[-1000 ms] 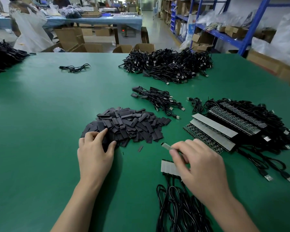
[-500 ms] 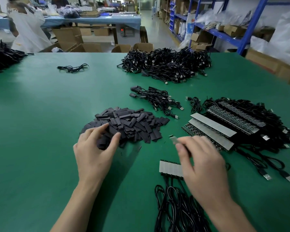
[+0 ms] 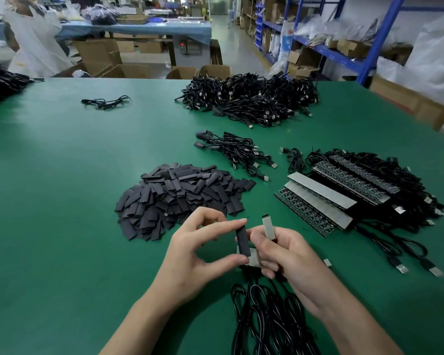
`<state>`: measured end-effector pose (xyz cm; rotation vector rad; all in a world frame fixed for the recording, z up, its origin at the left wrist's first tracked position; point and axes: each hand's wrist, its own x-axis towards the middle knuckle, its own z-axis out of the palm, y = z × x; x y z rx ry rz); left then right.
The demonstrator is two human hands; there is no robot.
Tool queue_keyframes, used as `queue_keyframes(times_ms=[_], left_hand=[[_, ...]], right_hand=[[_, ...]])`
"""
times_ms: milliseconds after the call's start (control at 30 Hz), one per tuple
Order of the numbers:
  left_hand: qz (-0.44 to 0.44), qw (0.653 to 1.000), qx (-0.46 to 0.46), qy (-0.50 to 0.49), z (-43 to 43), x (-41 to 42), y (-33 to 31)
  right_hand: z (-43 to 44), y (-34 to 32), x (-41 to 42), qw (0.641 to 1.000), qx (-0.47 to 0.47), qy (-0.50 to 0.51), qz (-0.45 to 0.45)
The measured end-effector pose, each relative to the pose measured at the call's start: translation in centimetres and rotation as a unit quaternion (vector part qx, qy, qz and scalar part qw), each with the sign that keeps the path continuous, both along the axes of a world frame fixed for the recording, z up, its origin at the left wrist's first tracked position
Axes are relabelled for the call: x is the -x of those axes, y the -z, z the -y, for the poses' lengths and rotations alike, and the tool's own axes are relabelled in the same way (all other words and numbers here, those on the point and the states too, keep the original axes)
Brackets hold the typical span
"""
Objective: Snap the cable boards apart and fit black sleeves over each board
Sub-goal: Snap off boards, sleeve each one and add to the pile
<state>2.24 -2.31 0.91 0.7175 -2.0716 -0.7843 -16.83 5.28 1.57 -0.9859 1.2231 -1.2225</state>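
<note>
Pinched end to end between thumb and forefinger, one black sleeve [image 3: 242, 242] sits in the left hand [image 3: 198, 254], lifted off the green table [image 3: 62, 201]; a second ago that hand lay flat on the sleeve pile [image 3: 180, 196], which now lies just beyond it, untouched. Right hand [image 3: 290, 254] fingers curl round a single board [image 3: 268, 226], gripping its lower end so that the pale, narrow strip stands nearly upright with a dark tip on top; earlier it was held low and flatter, close to the table. Sleeve and board are now just beside each other, apart, the sleeve flat, matte and dark grey-black, tilted slightly. Under the two hands a row of joined boards [image 3: 253, 262] shows in part, its black cables [image 3: 267, 319] trailing toward the viewer. To the right lie unbroken board panels [image 3: 318, 198] with their leads, and farther back a small cable bundle [image 3: 236, 149] and a large cable heap [image 3: 249, 98]
</note>
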Motion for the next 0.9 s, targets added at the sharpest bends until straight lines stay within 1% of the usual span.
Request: queue_keyframes(times_ms=[233, 333, 400, 467, 500, 567, 700, 900], left_hand=[[-0.002, 1.000, 0.008, 0.026, 0.1, 0.1, 0.4], [-0.024, 0.999, -0.030, 0.034, 0.1, 0.4, 0.6], [-0.049, 0.996, -0.072, 0.029, 0.0, 0.6, 0.7], [-0.056, 0.993, -0.100, 0.009, 0.0, 0.7, 0.9], [-0.054, 0.992, -0.112, -0.003, 0.1, 0.7, 0.9], [-0.057, 0.989, -0.132, -0.018, 0.1, 0.7, 1.1], [-0.076, 0.986, -0.150, -0.015, 0.2, 0.7, 1.1], [-0.085, 0.985, -0.146, -0.021, 0.1, 0.6, 0.9]], right_hand=[[0.0, -0.3, 0.4, 0.998, -0.011, -0.054, -0.008], [0.1, -0.3, 0.4, 0.999, -0.003, -0.036, -0.014], [0.1, -0.1, 0.3, 0.998, 0.017, -0.008, -0.062], [0.2, 0.2, 0.1, 0.989, 0.044, 0.020, -0.142], [0.2, 0.3, -0.1, 0.984, 0.057, 0.031, -0.168], [0.1, 0.3, -0.3, 0.977, 0.083, 0.049, -0.191], [0.1, 0.2, -0.7, 0.965, 0.098, 0.066, -0.235], [0.0, 0.3, -0.8, 0.955, 0.104, 0.062, -0.270]])
